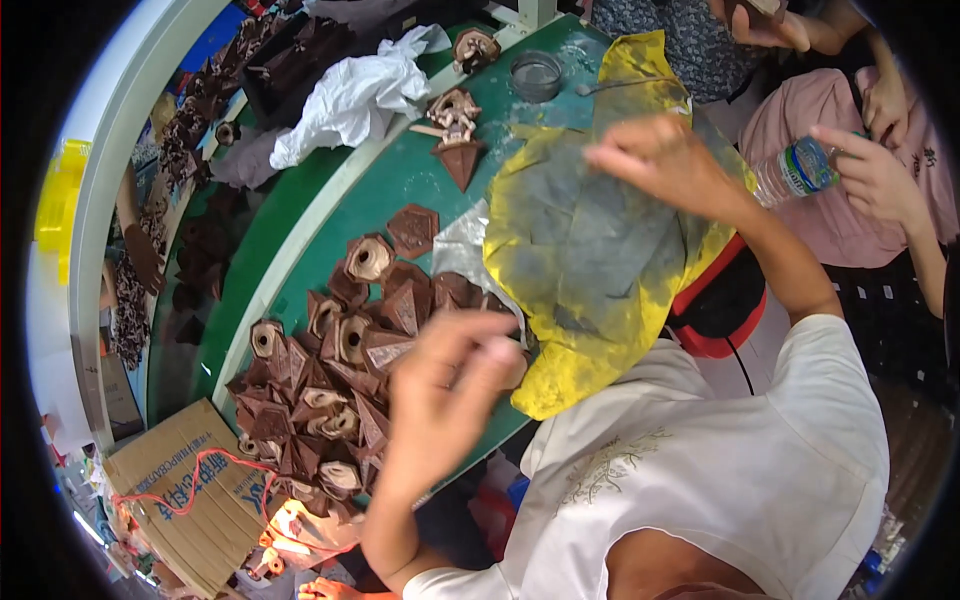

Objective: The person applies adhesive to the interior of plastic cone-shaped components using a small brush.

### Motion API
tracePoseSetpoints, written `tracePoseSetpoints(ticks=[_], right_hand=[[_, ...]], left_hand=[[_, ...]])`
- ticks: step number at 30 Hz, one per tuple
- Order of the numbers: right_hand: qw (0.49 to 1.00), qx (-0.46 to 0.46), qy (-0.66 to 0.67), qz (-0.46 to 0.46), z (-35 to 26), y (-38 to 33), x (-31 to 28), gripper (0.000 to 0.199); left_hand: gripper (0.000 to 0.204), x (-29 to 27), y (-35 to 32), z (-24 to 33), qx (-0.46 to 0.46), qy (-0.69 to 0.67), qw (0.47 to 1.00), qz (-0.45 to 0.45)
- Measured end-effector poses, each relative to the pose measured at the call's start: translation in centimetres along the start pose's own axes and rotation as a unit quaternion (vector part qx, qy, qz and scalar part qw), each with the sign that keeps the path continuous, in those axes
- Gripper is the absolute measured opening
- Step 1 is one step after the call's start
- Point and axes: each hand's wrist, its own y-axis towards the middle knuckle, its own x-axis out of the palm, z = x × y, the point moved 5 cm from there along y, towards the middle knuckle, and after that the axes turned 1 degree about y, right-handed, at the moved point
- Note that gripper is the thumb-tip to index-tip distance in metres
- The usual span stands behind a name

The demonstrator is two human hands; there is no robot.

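Observation:
My left hand [445, 395] is over the right side of a pile of brown faceted pieces [300, 390], many with a hole or a paler, rough side. Its fingers bend toward the right and are smeared by motion, so any hold is unclear. My right hand [665, 165] hovers over the far part of a yellow sheet [590, 260] that is heavily stained dark grey. Its fingers look curled but are blurred too, and I cannot make out anything in them. A brown pointed piece with a pale figure on it [458, 150] lies left of the sheet.
On the green table [350, 220] are a round dark dish [536, 76], a spoon-like tool [620, 86] and crumpled white plastic [355, 95]. A metal rail crosses at left, above a cardboard box [195, 490]. A person at right holds a plastic bottle [800, 170]; others stand nearby.

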Motion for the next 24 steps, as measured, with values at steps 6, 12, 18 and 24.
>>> tracePoseSetpoints(ticks=[6,12,18,24], right_hand=[[0.991,0.063,0.093,-0.067,-3.2,-7.5,0.1,0.026],[0.988,0.063,0.119,-0.075,-3.1,-10.0,0.6,0.025],[0.991,0.056,0.085,-0.085,-2.5,-11.2,2.3,0.027],[0.994,0.001,0.091,-0.061,-3.9,-11.6,1.9,0.026]], left_hand=[[0.024,8.5,-4.7,-0.7,0.109,0.155,0.982,-0.025],[0.028,12.8,-7.0,-3.6,0.111,0.129,0.985,0.042],[0.054,15.3,-6.6,-4.8,0.12,0.25,0.952,0.126],[0.059,16.2,-4.4,-5.9,0.132,0.279,0.94,0.148]])
